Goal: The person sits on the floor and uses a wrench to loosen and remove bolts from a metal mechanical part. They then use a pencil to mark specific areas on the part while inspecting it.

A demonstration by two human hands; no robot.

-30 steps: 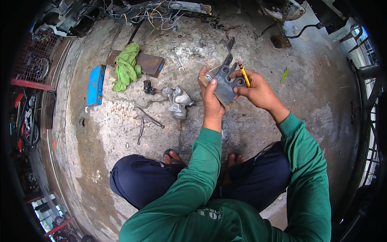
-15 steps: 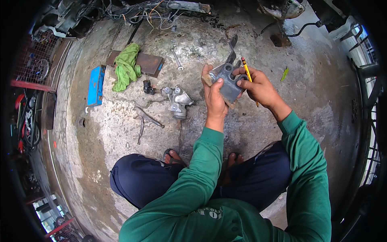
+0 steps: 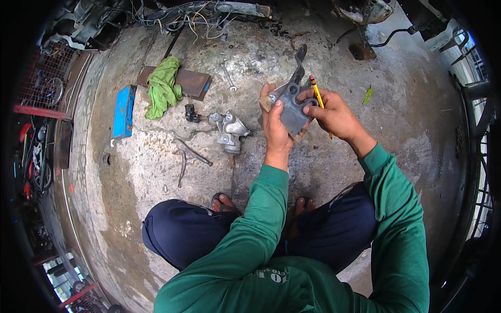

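Head view: white lettering (image 3: 279,275) across green long-sleeved shirt (image 3: 245,224); blue rectangular box (image 3: 123,112) toward left edge of grey concrete floor (image 3: 428,172), silver cast-metal part (image 3: 228,130) between box and hands; dark-grey metal bracket (image 3: 294,116), round holes, long bent arm, held above floor; left hand (image 3: 277,130) closed round its left side; right hand (image 3: 336,116) covers its right end, fingers closed, yellow pencil (image 3: 317,95) tucked between them

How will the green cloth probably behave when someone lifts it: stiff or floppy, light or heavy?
The green cloth is probably floppy, since it lies in loose folds, draped over the brown block and down onto the floor. It looks light for its size, being bunched fabric. It seems unlikely to roll, as it lies crumpled.
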